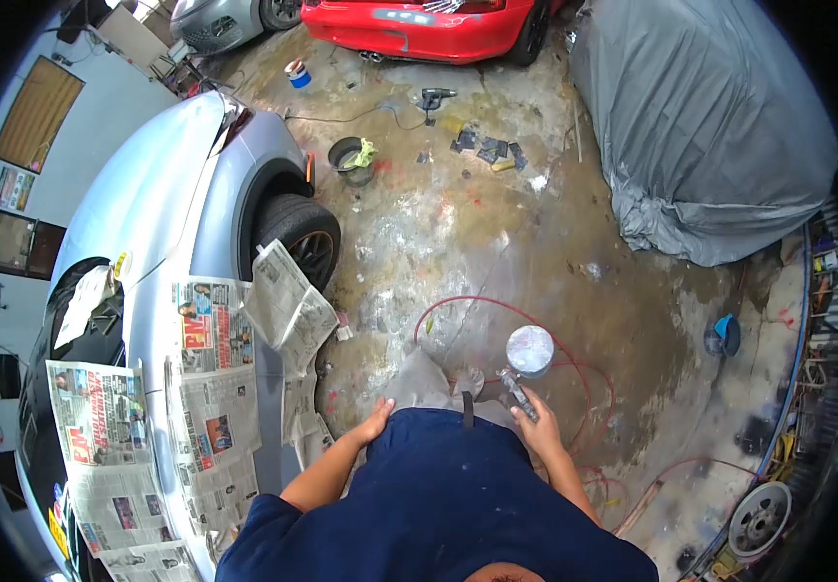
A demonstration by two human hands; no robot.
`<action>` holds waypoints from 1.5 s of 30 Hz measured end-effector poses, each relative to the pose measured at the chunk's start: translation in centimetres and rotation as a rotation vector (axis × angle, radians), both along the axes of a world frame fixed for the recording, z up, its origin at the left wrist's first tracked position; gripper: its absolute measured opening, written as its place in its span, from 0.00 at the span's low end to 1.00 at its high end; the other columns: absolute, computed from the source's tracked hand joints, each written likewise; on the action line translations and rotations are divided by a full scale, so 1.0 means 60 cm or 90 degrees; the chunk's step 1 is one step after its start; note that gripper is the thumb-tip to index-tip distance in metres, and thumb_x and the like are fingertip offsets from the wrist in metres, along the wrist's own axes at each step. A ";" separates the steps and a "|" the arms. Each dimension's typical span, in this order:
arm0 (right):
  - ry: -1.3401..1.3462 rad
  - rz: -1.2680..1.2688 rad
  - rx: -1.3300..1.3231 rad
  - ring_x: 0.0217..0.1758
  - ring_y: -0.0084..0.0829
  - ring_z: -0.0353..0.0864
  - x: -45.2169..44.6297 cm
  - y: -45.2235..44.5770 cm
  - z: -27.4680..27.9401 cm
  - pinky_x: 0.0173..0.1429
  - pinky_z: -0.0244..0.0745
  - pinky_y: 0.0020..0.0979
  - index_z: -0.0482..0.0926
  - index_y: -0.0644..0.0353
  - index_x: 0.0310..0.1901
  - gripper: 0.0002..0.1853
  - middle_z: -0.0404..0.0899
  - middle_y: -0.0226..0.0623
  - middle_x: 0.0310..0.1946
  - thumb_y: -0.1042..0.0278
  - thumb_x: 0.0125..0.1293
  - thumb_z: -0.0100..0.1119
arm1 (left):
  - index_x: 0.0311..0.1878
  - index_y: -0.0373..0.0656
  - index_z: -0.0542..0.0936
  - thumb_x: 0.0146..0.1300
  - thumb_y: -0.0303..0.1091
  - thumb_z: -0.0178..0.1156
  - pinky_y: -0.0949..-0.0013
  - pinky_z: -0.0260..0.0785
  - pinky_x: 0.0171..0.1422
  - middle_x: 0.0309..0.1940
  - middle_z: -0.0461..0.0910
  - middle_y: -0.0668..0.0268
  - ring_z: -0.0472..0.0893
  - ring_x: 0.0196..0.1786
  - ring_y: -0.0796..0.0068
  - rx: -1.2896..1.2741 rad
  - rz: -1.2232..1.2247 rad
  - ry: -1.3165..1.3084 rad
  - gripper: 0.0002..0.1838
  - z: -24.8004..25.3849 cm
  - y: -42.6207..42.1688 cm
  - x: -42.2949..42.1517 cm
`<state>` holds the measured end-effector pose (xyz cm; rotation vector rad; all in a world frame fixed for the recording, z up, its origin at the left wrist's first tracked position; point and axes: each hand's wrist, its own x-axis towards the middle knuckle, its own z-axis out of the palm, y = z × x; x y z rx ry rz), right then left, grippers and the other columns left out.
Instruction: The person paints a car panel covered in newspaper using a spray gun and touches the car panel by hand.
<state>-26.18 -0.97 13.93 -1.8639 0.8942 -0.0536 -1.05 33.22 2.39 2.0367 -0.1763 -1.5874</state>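
Note:
My right hand (539,427) is closed around the handle of a paint spray gun (518,390). A round whitish cup (530,350) sits at the gun's far end, and a red hose (586,380) loops over the floor around it. My left hand (376,421) lies against my left thigh with its fingers extended and nothing in it. To the left of that hand, newspaper sheets (217,427) cover part of a silver-blue car (162,170). One sheet (293,299) hangs beside the front wheel (304,238).
Ahead stand a red car (419,29) and a grey-covered vehicle (710,116). On the floor are a black bucket (349,160) with a yellow-green cloth, a corded power tool (433,98), dark scraps (492,147) and a blue-banded can (297,74). A wheel rim (759,519) lies at right.

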 end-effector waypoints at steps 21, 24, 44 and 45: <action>-0.109 -0.301 0.160 0.38 0.22 0.83 0.524 -0.247 -0.121 0.41 0.79 0.27 0.73 0.62 0.71 0.28 0.83 0.34 0.44 0.64 0.73 0.65 | 0.69 0.38 0.77 0.81 0.62 0.34 0.51 0.58 0.80 0.69 0.74 0.39 0.69 0.75 0.41 0.074 -0.264 -0.161 0.38 -0.136 -0.112 0.693; -0.140 -0.299 0.184 0.31 0.21 0.80 0.592 -0.294 -0.141 0.29 0.75 0.23 0.76 0.61 0.68 0.27 0.82 0.32 0.42 0.62 0.71 0.68 | 0.69 0.50 0.77 0.82 0.52 0.36 0.48 0.59 0.79 0.64 0.76 0.41 0.70 0.73 0.42 0.017 -0.398 -0.252 0.27 -0.076 -0.182 0.774; 0.086 -0.209 0.271 0.56 0.30 0.84 1.106 -0.544 -0.270 0.62 0.75 0.30 0.81 0.64 0.63 0.23 0.87 0.40 0.53 0.64 0.69 0.72 | 0.83 0.34 0.52 0.77 0.69 0.37 0.53 0.33 0.90 0.86 0.47 0.52 0.41 0.88 0.58 0.463 -1.046 -0.323 0.49 -0.102 -0.424 1.557; 0.095 -0.215 0.251 0.57 0.31 0.84 1.114 -0.535 -0.298 0.63 0.75 0.31 0.81 0.64 0.63 0.23 0.86 0.41 0.54 0.64 0.69 0.72 | 0.83 0.34 0.51 0.77 0.69 0.37 0.53 0.33 0.90 0.86 0.48 0.53 0.42 0.88 0.58 0.443 -1.088 -0.313 0.48 -0.131 -0.430 1.588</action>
